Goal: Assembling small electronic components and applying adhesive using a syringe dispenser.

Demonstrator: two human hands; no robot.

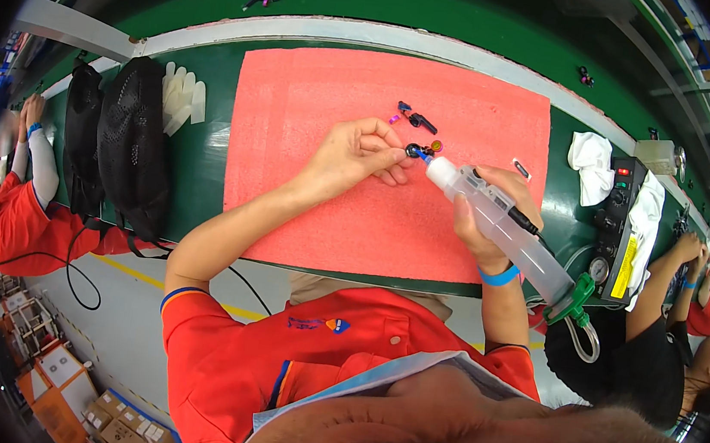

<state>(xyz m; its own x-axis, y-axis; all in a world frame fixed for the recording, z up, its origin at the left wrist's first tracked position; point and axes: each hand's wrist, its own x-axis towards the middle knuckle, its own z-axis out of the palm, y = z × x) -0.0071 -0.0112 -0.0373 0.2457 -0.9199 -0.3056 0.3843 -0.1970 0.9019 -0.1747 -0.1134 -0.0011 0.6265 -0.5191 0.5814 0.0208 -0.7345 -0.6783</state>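
Fingers (513, 186) around slanted syringe (534, 263)

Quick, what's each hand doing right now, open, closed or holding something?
Left hand: closed, pinching a small dark part at the fingertips.
Right hand: closed around a translucent dispensing syringe.

Pink mat (372, 223) on green bench (204, 162)

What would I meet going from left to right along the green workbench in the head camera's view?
Large black mesh bag, pale gloves, left hand, small dark part at its fingertips, right hand gripping a translucent syringe, black control box.
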